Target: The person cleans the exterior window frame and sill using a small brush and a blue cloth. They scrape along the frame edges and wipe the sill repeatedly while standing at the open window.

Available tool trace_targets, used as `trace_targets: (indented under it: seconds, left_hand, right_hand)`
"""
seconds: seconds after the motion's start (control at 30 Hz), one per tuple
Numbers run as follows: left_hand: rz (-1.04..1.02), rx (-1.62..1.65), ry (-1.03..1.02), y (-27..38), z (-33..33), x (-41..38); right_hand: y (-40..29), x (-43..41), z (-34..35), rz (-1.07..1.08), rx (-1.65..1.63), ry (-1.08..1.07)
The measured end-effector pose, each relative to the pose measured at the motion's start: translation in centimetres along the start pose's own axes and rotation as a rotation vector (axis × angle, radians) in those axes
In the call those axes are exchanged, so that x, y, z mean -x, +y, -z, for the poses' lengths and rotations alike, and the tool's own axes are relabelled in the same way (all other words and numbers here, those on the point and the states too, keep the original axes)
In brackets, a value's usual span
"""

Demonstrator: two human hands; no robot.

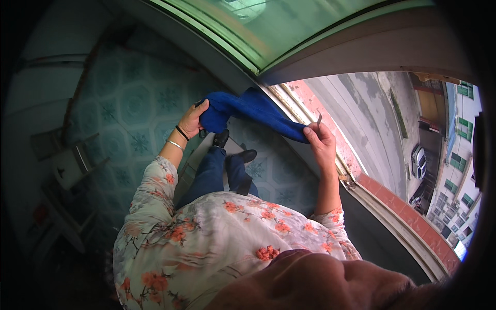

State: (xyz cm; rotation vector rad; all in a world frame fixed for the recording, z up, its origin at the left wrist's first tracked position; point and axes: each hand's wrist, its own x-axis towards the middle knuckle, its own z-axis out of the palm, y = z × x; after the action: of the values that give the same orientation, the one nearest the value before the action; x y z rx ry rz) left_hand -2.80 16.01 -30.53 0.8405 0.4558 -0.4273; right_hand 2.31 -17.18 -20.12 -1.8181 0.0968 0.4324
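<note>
A blue cloth (pixel 248 108) is stretched between my two hands, gathered into a loose strip with a fold hanging at its left end. My left hand (pixel 193 118) grips that left end, the thumb lying over the fabric. Near the window sill, my right hand (pixel 321 143) pinches the other end between thumb and fingers. A thin dark strip (pixel 319 117) sticks up by the right hand's fingers; what it belongs to is unclear. The middle of the cloth passes close to the window track (pixel 288 102), and whether it touches is hard to tell.
To the right the window stands open above a red-tiled outer ledge (pixel 391 201), with a street and a parked car (pixel 418 162) far below. A green-tinted glass pane (pixel 252 31) is at the top. Patterned tiles (pixel 135 104) cover the floor; a wooden chair (pixel 73 164) stands at left.
</note>
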Motion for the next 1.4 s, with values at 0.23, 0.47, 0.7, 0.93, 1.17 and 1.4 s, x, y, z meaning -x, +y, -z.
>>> trace_targets:
  seconds: [0.23, 0.47, 0.7, 0.93, 1.17, 1.4]
  left_hand:
    - [0.014, -0.016, -0.012, -0.5, -2.9, 0.3]
    - [0.029, -0.006, 0.164, -3.7, -6.0, -5.7]
    - [0.060, -0.116, 0.210, -5.6, -8.7, -5.7]
    - [-0.104, -0.435, 0.080, -7.1, -8.5, -5.3]
    - [-0.343, -0.964, -0.201, -9.0, -9.6, -5.4]
    - [-0.413, -1.058, -0.072, -9.0, -9.5, -6.0]
  right_hand:
    - [0.0, -2.6, 1.1, 0.062, -0.110, 0.221]
    - [9.8, -10.1, 2.0, 0.208, 0.298, 0.506]
    - [12.2, -4.3, -0.3, -0.013, 0.463, 0.085]
    - [13.6, -8.9, -1.2, -0.031, 0.429, 0.028]
    - [16.1, -14.1, -2.6, 0.150, 0.345, 0.042]
    - [12.8, -16.7, -4.2, 0.021, 0.637, -0.039]
